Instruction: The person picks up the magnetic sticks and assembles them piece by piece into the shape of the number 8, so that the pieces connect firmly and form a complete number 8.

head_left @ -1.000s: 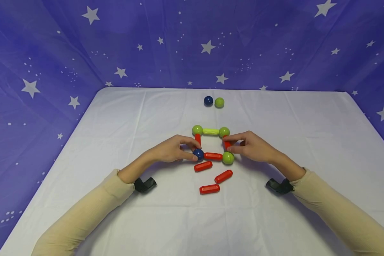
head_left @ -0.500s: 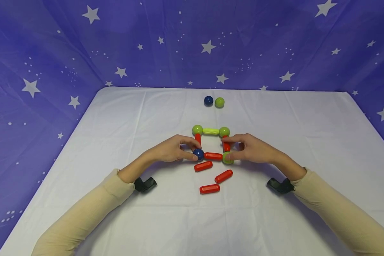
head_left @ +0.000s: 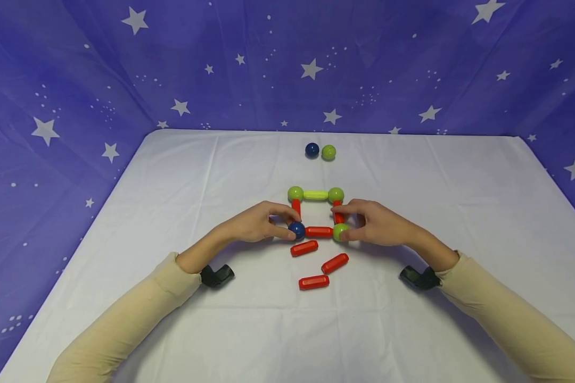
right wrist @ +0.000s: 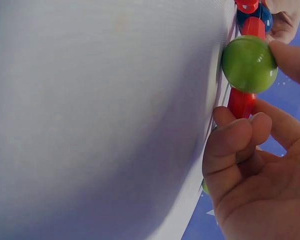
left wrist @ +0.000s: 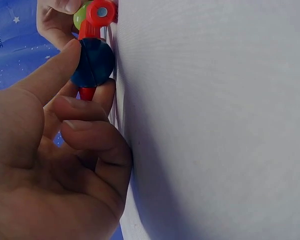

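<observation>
Magnetic rods and balls form a square on the table. Its front-left corner is a blue ball [head_left: 296, 230]; the front-right one is a green ball [head_left: 341, 232]. My left hand [head_left: 259, 223] holds the blue ball, thumb on its near side and fingers by the left red rod [head_left: 295, 207]. With my right hand [head_left: 380, 223] I pinch the front-right corner: the thumb lies on the green ball, the fingers at the right red rod [head_left: 338, 215]. A front red rod [head_left: 319, 232] joins both balls. Behind, a yellow-green rod [head_left: 315, 195] links two green balls [head_left: 295, 193].
Three loose red rods [head_left: 313, 282] lie in front of the square. Farther back, a spare blue ball [head_left: 312, 150] and a spare green ball [head_left: 328, 152] sit side by side. White cloth covers the table [head_left: 211, 340]; a starry curtain [head_left: 249, 96] hangs behind.
My right thumb has slid from the right red rod onto the front green ball, and that rod's near end has shifted slightly left. The left hand has stayed in place.
</observation>
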The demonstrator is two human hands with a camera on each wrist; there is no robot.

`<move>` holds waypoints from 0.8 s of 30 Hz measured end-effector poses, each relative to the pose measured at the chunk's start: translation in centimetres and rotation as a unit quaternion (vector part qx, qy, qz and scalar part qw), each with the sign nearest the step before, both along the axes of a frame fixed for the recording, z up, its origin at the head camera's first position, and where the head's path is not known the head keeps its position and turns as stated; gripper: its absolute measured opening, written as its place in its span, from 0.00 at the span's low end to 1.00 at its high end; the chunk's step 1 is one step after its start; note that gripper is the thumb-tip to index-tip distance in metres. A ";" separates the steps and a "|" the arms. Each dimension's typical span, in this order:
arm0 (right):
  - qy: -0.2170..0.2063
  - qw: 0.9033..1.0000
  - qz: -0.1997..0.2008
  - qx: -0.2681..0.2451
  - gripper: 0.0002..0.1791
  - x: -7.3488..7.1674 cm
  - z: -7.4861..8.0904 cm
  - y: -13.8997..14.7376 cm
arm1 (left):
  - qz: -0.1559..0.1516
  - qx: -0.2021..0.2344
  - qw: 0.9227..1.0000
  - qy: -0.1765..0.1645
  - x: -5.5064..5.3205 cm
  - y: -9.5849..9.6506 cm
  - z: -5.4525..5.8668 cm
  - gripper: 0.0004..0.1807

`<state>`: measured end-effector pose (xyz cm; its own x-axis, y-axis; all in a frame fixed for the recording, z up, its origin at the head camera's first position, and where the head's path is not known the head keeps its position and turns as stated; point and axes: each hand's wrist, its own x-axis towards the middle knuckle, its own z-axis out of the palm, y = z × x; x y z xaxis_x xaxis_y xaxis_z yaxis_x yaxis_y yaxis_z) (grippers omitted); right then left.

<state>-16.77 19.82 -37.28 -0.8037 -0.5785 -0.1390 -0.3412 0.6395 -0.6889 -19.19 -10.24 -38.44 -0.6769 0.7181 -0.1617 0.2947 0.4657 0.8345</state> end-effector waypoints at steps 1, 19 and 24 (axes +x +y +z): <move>0.003 1.000 -0.001 0.000 0.33 0.0 0.0 0.0 | -0.001 0.000 1.000 0.000 0.0 0.0 0.0 0.19; -0.002 1.000 0.001 -0.029 0.18 0.5 0.0 0.0 | -0.005 0.000 1.000 0.007 0.0 -0.1 0.1 0.19; 0.001 1.000 0.001 -0.029 0.17 0.5 0.0 0.0 | -0.006 -0.004 1.000 0.006 0.0 -0.1 0.1 0.18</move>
